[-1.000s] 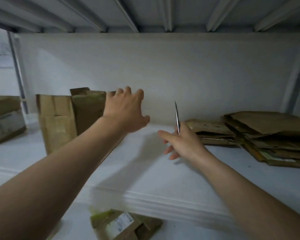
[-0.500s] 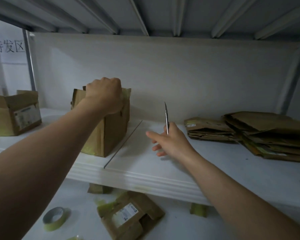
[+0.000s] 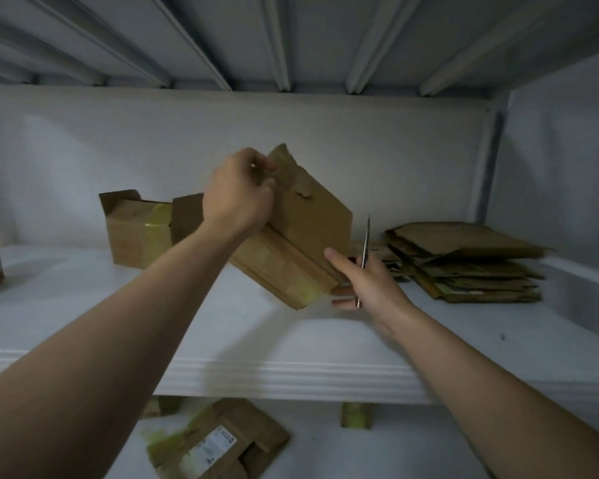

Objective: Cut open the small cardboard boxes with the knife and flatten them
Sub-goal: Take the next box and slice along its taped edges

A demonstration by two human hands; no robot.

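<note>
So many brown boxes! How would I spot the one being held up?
Find the wide white shelf. Between the open box at back left and the flattened stack on the right is the middle box: the only one held tilted, its top gripped by the left hand, with the knife beside it.

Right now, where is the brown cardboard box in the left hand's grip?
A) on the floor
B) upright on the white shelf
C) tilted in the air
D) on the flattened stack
C: the left hand holds the brown cardboard box tilted, its lower corner clear of the white shelf.
</note>
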